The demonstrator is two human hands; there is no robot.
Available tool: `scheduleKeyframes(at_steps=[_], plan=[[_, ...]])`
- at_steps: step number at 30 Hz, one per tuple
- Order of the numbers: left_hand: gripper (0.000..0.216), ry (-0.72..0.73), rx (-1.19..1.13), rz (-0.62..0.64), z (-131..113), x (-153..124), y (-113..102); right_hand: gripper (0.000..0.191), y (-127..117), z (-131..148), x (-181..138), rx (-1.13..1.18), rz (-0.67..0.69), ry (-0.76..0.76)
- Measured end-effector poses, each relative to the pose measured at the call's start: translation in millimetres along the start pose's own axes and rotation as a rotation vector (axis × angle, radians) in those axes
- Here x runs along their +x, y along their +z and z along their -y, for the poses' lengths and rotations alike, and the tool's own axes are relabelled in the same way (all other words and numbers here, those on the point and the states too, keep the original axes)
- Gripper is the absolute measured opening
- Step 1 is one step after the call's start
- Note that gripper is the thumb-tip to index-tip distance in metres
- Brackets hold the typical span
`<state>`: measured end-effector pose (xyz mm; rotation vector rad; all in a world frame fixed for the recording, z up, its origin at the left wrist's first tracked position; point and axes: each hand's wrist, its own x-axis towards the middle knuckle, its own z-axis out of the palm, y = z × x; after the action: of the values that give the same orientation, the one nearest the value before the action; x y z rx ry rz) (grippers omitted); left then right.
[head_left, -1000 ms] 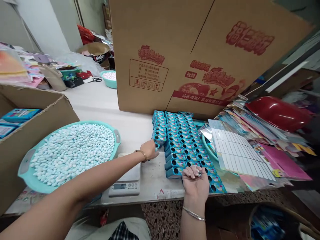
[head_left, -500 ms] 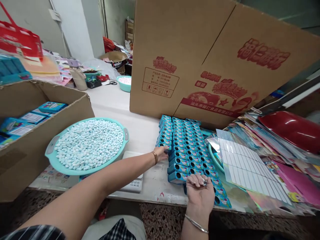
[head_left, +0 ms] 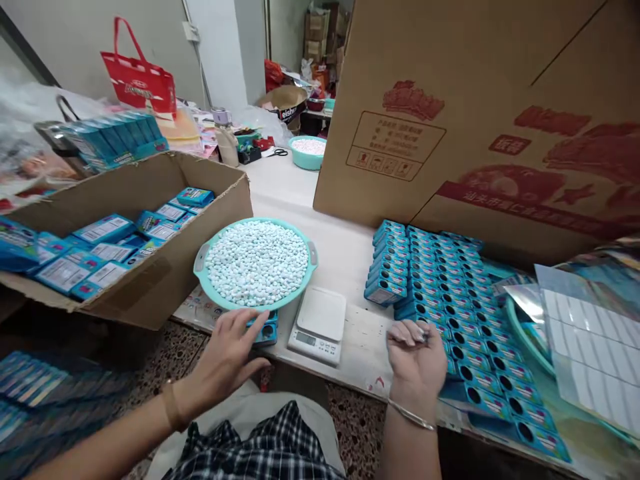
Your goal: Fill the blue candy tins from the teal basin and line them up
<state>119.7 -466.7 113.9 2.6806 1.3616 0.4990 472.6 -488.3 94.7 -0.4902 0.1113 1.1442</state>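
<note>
My left hand (head_left: 227, 357) is open with fingers spread, hovering at the table's front edge just below the teal basin (head_left: 203, 263) heaped with small white-blue candies (head_left: 257, 261). Small blue boxes (head_left: 267, 331) peek from under the basin near its fingertips. My right hand (head_left: 416, 357) is curled palm-up at the near corner of the rows of blue boxes with round holes (head_left: 435, 280), fingers closed on something small I cannot make out. A white digital scale (head_left: 320, 323) sits between the two hands.
An open carton (head_left: 150, 287) of flat blue packs stands at left. A large printed cardboard box (head_left: 450, 113) rises behind the rows. Label sheets (head_left: 590, 340) lie at right. A second teal bowl (head_left: 306, 152) and a red bag (head_left: 140, 83) are farther back.
My left hand drew back from the left column of blue boxes toward the front edge below the basin and opened. The view swung left. My right hand stayed curled by the boxes.
</note>
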Motion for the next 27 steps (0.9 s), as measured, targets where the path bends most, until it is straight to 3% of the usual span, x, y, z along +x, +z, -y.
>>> scheduleKeyframes(at_steps=[4,7,16,22,27], plan=[[0.064,-0.079,0.073,-0.107,5.8,-39.9,52.7,0.027,20.0,-37.2,2.0,-0.070,0.081,0.091],[0.054,-0.107,0.042,-0.180,7.3,-44.1,64.3,0.027,23.2,-50.1,-1.1,-0.113,0.110,0.121],[0.011,-0.046,-0.057,-0.275,22.9,-40.9,58.4,0.025,15.6,-51.4,-6.4,-0.154,0.074,0.102],[0.015,0.129,-0.227,-0.305,24.6,-46.1,63.2,0.023,8.0,-43.8,-6.8,-0.109,0.035,0.103],[0.021,0.121,-0.406,-0.236,-0.9,-23.5,36.5,0.024,3.0,-41.6,-1.9,-0.012,-0.017,0.128]])
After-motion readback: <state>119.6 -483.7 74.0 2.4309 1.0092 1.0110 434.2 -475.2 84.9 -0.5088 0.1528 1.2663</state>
